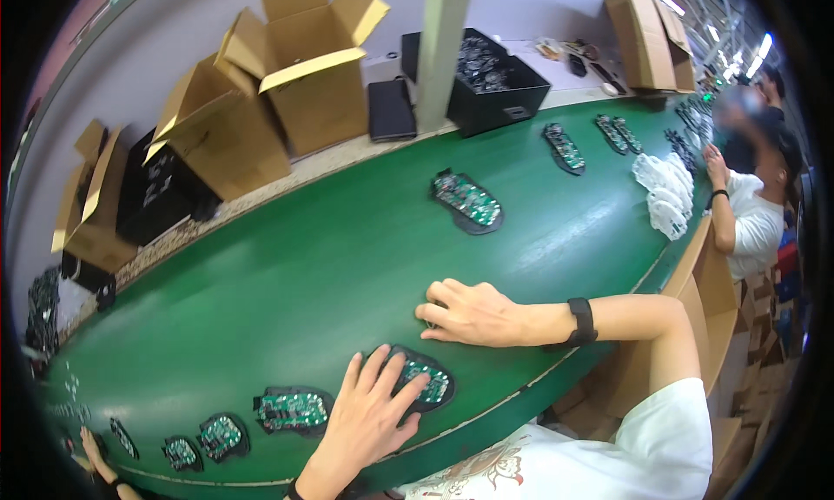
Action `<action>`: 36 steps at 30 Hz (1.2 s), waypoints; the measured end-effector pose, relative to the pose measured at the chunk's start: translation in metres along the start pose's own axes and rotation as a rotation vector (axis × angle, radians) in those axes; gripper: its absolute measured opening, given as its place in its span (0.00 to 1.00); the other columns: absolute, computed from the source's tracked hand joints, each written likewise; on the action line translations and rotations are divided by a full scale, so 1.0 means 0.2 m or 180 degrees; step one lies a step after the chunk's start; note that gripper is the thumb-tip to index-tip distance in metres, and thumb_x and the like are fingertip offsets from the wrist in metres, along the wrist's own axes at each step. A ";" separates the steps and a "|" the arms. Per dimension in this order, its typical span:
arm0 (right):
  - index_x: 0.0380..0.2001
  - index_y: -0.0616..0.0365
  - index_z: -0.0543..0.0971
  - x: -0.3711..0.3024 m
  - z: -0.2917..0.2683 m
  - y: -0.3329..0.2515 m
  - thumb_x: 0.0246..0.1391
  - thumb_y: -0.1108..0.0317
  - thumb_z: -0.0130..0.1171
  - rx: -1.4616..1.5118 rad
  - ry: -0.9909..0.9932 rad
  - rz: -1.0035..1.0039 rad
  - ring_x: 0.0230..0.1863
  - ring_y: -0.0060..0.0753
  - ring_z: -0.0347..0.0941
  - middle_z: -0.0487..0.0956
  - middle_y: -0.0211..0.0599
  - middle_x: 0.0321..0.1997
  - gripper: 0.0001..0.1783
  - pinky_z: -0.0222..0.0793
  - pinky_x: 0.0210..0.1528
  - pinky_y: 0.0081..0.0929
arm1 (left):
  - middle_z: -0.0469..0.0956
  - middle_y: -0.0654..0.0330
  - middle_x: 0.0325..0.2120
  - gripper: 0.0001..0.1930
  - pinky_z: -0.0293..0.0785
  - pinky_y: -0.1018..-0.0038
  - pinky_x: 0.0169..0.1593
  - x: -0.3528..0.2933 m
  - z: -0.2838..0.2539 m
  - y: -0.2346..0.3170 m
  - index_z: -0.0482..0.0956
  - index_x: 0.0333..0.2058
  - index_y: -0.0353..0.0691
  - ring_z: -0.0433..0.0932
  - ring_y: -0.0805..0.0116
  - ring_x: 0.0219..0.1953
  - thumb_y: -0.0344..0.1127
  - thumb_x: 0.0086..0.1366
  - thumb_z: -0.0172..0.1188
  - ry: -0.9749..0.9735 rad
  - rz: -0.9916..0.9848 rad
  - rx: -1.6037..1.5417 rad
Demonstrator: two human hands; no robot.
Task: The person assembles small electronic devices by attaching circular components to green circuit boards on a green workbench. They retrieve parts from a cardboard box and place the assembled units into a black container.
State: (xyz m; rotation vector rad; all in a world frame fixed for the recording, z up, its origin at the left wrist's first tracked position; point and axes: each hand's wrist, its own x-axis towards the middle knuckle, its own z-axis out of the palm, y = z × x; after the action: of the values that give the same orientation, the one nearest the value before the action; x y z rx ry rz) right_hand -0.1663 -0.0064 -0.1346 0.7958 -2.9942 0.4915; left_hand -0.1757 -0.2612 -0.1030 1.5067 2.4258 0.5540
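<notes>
My left hand lies with fingers stretched and spread over a green circuit board in a black shell, touching its left side. My right hand is just above and to the right, fingers curled together close to the green surface; whatever they may hold is too small to make out. Left of my left hand sits another board in its black shell. Beyond it lie a smaller board and one more. Farther away, a similar board in a black shell rests on the green belt.
The green belt runs across. Open cardboard boxes and a black bin of small parts line its far side, near a pale post. White pieces are piled at right, beside a co-worker. Another person's hand is at lower left.
</notes>
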 end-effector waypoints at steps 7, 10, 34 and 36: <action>0.47 0.50 0.77 0.15 0.00 -0.04 0.50 0.55 0.67 0.0219 0.0270 0.0168 0.43 0.35 0.73 0.75 0.31 0.42 0.23 0.74 0.39 0.33 | 0.58 0.37 0.62 0.41 0.61 0.42 0.60 -0.13 0.04 0.14 0.67 0.63 0.63 0.61 0.38 0.62 0.45 0.50 0.73 -0.0044 -0.1020 0.0543; 0.47 0.52 0.78 0.15 -0.04 -0.04 0.48 0.58 0.69 0.0155 0.0272 0.0111 0.43 0.36 0.73 0.77 0.31 0.42 0.23 0.71 0.44 0.34 | 0.58 0.33 0.62 0.42 0.62 0.42 0.59 -0.15 0.07 0.16 0.64 0.65 0.64 0.63 0.37 0.60 0.47 0.50 0.73 -0.0081 -0.1201 0.0346; 0.45 0.57 0.81 0.04 -0.12 -0.23 0.39 0.65 0.68 0.0378 0.0188 -0.0320 0.36 0.31 0.71 0.77 0.29 0.41 0.25 0.72 0.35 0.27 | 0.65 0.37 0.59 0.33 0.65 0.44 0.60 -0.06 0.15 0.14 0.73 0.59 0.62 0.67 0.46 0.60 0.35 0.51 0.66 0.0277 -0.0518 0.0604; 0.46 0.56 0.81 0.02 -0.13 -0.23 0.39 0.66 0.67 0.0347 0.0229 -0.0281 0.36 0.30 0.71 0.77 0.29 0.40 0.25 0.72 0.34 0.27 | 0.66 0.39 0.59 0.33 0.65 0.44 0.60 -0.05 0.16 0.14 0.74 0.58 0.62 0.68 0.47 0.60 0.36 0.51 0.67 0.0254 -0.0583 0.0578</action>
State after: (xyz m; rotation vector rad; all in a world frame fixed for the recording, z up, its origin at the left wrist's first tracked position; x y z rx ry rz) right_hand -0.1501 -0.0390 -0.0955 0.8927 -2.8729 0.6698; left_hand -0.1369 -0.2540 -0.1196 1.3291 2.7040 0.3718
